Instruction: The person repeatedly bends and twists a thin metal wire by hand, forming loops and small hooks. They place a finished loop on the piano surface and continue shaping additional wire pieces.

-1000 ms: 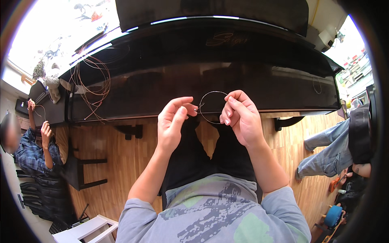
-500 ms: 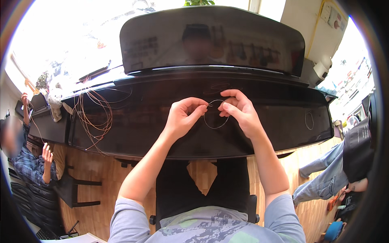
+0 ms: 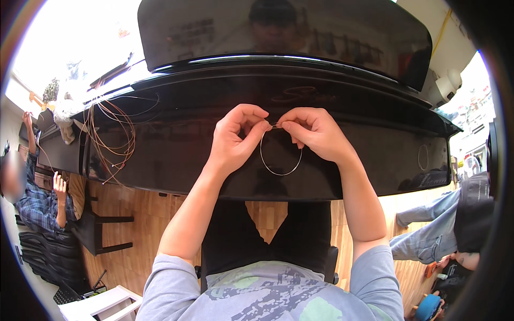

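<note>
A thin silvery guitar string (image 3: 281, 175) is coiled into a small loop that hangs between my hands. My left hand (image 3: 235, 138) pinches the top of the loop between thumb and forefinger. Close beside it, my right hand (image 3: 318, 135) pinches the same part, its other fingers curled below. Short strands of the string cross the narrow gap between the fingertips. Both hands are held over the glossy black piano lid (image 3: 375, 155). To the left, a loose bundle of copper-coloured strings (image 3: 133, 142) lies on the lid and hangs over its front edge.
Another thin loop (image 3: 419, 158) lies on the lid's right end. A tall black panel (image 3: 203, 37) rises behind the lid. At far left a co-worker in a plaid shirt (image 3: 40, 198) holds a thin strand near a black chair (image 3: 99, 230). Another person in jeans (image 3: 428, 224) is at right.
My hands have come closer together at the top of the loop. The loop now hangs lower between them. The view has tilted downward slightly.
</note>
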Motion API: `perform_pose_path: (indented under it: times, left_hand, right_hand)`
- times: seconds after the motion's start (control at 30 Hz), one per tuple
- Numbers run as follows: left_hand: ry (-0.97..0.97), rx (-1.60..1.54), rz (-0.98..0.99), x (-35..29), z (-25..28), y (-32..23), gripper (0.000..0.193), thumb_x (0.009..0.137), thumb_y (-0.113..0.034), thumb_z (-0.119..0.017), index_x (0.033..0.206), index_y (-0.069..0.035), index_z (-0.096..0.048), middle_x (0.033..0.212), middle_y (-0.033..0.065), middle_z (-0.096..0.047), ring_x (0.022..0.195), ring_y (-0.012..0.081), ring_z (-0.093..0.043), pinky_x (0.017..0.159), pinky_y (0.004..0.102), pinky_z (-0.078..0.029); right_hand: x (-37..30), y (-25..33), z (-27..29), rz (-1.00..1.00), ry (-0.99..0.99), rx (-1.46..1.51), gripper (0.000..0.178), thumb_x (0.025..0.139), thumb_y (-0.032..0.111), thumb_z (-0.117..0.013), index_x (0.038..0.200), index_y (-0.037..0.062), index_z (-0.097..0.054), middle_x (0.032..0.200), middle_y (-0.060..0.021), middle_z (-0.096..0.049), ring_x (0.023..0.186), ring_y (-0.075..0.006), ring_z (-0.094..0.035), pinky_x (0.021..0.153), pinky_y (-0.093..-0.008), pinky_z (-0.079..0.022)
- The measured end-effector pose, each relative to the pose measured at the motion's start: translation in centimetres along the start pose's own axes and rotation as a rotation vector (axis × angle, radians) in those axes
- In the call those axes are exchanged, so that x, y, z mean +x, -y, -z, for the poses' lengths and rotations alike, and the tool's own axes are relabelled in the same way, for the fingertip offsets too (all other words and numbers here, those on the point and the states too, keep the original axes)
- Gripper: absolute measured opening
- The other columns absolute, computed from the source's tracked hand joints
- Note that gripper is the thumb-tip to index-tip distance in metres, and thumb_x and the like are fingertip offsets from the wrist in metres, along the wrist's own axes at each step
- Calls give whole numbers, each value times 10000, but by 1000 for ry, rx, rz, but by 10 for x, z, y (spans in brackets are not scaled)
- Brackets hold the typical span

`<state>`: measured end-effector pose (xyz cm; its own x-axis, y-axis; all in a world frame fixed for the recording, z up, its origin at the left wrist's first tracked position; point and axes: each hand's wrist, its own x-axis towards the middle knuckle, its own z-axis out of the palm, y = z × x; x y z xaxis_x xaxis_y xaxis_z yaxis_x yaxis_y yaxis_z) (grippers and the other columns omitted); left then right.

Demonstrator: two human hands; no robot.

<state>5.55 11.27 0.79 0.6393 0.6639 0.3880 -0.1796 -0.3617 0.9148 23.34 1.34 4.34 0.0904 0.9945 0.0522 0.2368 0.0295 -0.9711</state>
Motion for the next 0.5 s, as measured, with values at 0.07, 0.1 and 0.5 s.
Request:
perform_pose_path:
  times: [0.07, 0.1, 0.5]
  left_hand:
    - [-16, -50, -1, -1, 1, 4, 140, 882, 59, -584, 1010, 4, -574, 853, 39, -640, 824, 95, -642, 735, 220, -519]
    - [-27, -75, -3, 0, 1, 5, 144, 880, 62, -583, 1011, 3, -570, 853, 38, -636, 825, 94, -640, 736, 219, -516]
    - [-30, -175, 33, -2, 2, 0, 127, 885, 57, -576, 992, -10, -565, 849, 20, -615, 819, 92, -629, 726, 218, -491]
  right_hand:
    - [1, -3, -2, 27, -24, -11, 154, 907, 103, -573, 954, -13, -663, 704, 0, -593, 592, -58, -511, 528, -211, -429]
    - [1, -2, -3, 22, -30, 2, 151, 905, 102, -573, 948, -13, -662, 702, 2, -590, 592, -55, -506, 527, -208, -421]
    - [2, -5, -7, 89, -122, -87, 140, 885, 80, -559, 912, -19, -654, 714, 31, -579, 615, -27, -429, 547, -214, -356]
